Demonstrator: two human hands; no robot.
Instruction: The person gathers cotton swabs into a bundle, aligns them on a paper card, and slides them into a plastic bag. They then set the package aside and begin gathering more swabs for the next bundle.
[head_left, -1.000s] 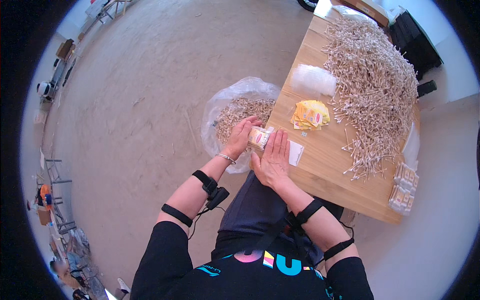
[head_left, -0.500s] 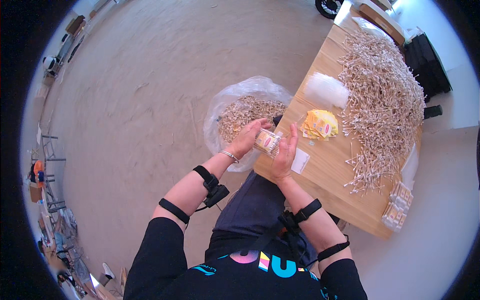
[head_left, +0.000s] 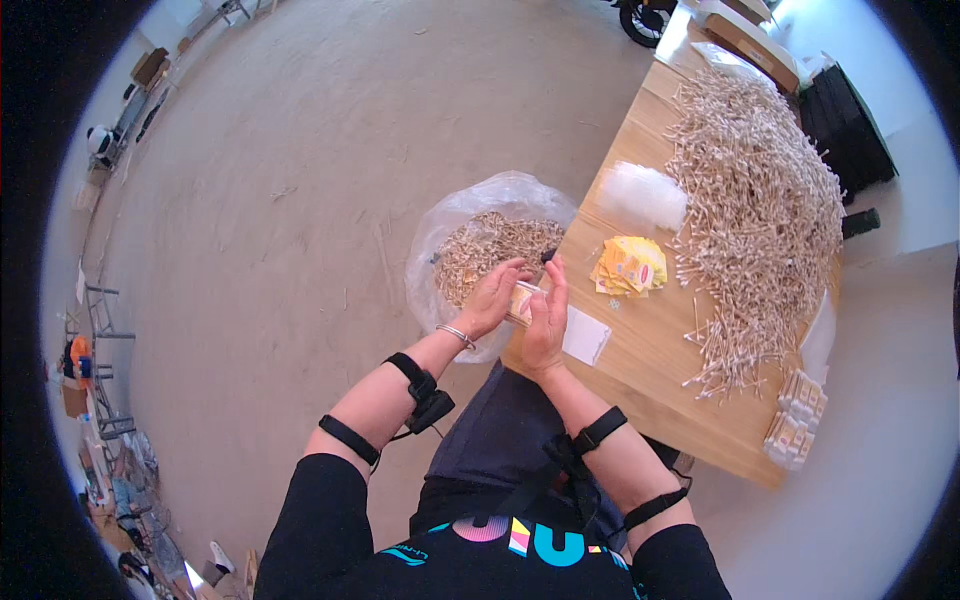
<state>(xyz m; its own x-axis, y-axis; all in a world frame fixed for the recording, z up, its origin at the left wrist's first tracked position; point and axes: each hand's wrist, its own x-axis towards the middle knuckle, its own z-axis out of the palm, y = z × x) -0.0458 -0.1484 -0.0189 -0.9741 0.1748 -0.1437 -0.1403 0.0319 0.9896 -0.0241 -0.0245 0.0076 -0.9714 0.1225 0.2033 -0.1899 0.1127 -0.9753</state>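
Between my two hands is a small pack of cotton swabs (head_left: 521,303) with a printed card in it, mostly covered by the fingers. My left hand (head_left: 490,302) presses on its left side and my right hand (head_left: 546,328) on its right side, fingers fairly straight. Both are above the table's near left corner. Just right of my right hand, a white card or sheet (head_left: 586,336) lies on the wooden table (head_left: 660,370). Farther along is a heap of yellow printed cards (head_left: 630,266). Below and beyond my left hand stands a clear plastic bag (head_left: 425,245) with loose cotton swabs (head_left: 480,245) inside.
A large pile of loose cotton swabs (head_left: 755,200) covers the table's right side. A stack of clear plastic sleeves (head_left: 645,196) lies beside it. Finished-looking swab packs (head_left: 796,425) sit at the near right corner. A black crate (head_left: 848,130) stands by the wall.
Both hands have come closer together and moved slightly left and down with the pack of cotton swabs, which now shows less between them. The view has shifted a little.
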